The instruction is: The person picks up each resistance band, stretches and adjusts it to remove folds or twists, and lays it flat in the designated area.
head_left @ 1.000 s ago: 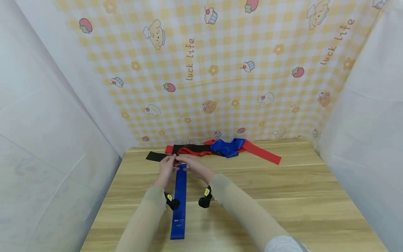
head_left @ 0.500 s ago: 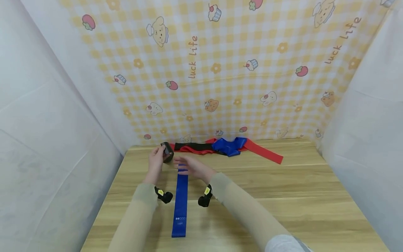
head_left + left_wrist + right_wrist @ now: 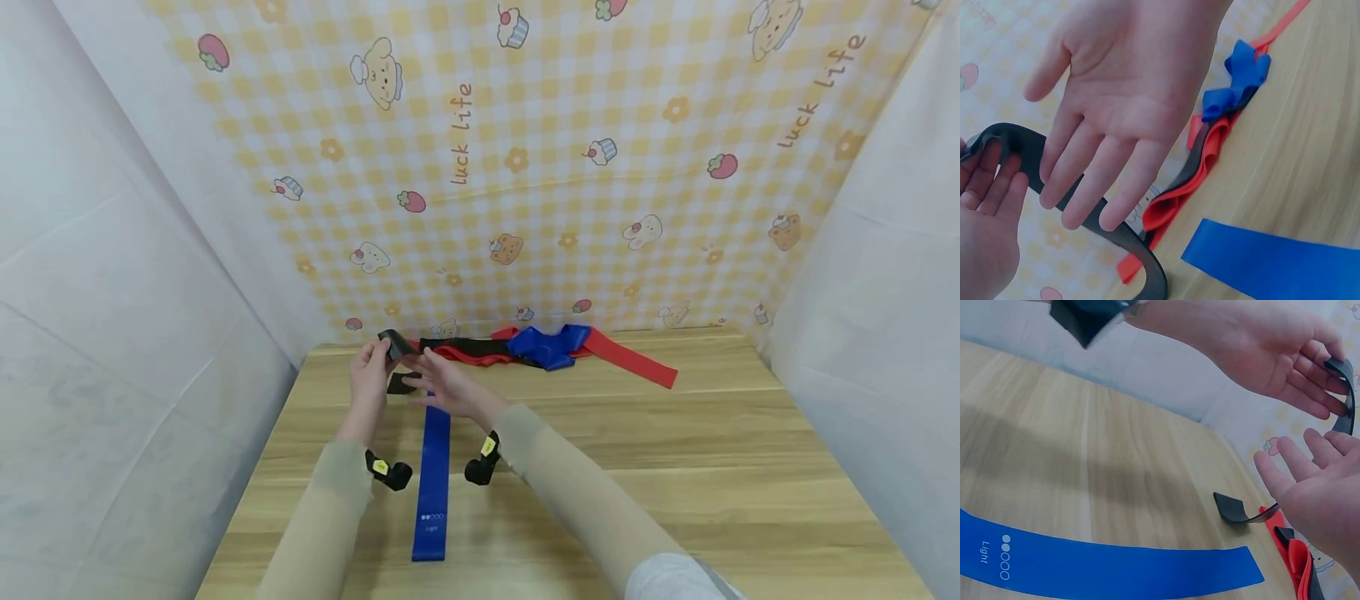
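Note:
My left hand (image 3: 368, 373) pinches one end of a black resistance band (image 3: 394, 344) between thumb and fingers, raised above the back left of the table. The band arcs down, and its other end rests on the wood in the right wrist view. Beside it is my right hand (image 3: 454, 388), palm showing and fingers (image 3: 1088, 181) extended across the band in the left wrist view; whether they touch it I cannot tell. Below the hands, a flat blue resistance band (image 3: 432, 483) marked "Light" lies lengthwise toward me.
Along the back edge of the wooden table (image 3: 600, 467) lie red bands (image 3: 633, 360), another black band (image 3: 480, 348) and a crumpled blue band (image 3: 549, 346), overlapping one another. A checked cloth (image 3: 517, 200) hangs behind, with white sheets (image 3: 135, 333) at both sides.
The left hand has moved left and lifted the black band off the table, first bent into a loop, now hanging in an arc. The right hand has drawn apart from it and opened out.

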The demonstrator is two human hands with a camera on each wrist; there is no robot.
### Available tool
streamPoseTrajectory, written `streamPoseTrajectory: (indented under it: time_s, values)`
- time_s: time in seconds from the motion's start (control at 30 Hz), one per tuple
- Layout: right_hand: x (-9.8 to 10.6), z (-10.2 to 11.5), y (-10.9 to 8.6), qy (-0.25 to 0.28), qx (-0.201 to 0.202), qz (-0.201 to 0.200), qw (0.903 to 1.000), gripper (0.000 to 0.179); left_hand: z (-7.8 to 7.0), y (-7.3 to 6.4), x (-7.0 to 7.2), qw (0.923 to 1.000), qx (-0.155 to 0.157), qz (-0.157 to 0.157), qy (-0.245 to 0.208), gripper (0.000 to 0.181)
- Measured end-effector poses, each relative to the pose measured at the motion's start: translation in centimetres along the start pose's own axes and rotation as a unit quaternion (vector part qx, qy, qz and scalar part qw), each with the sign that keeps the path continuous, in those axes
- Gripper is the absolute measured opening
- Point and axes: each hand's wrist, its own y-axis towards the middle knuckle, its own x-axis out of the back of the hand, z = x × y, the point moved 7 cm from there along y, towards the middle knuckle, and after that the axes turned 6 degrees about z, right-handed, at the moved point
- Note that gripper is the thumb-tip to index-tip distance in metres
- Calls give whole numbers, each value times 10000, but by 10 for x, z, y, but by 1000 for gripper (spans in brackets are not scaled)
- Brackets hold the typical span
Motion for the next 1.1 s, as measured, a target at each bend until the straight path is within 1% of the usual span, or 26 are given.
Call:
streamPoseTrajectory:
  time_s: [0.13,0.23,0.43,0.57,0.67,0.8,0.87,0.97,1.1]
  values:
    - [1,3,0,156,56,-77,9998,59,-8,-6,-3,9997,-211,-20,-102,28]
    - [2,6,1,359,150,-128,9992,58,-13,-10,-6,9993,-362,-7,-49,31]
    - [5,11,0,617,334,-234,9973,55,-25,-21,-14,9983,-565,132,-32,32]
    - [5,16,-3,821,515,-207,9951,53,-32,-31,-18,9966,-740,290,-212,32]
    - [6,21,-5,978,610,-297,9929,50,-36,-41,-20,9952,-835,345,-369,33]
    - [9,28,-8,1166,764,-542,9888,46,-37,-52,-21,9948,-827,258,-537,32]
    - [11,32,-11,1247,866,-636,9864,42,-35,-56,-21,9947,-764,171,-661,31]
    - [15,35,-15,1375,982,-776,9826,32,-31,-65,-18,9938,-715,25,-852,32]
    - [24,37,-21,1625,1045,-979,9763,18,-25,-77,-13,9928,-666,-73,-997,33]
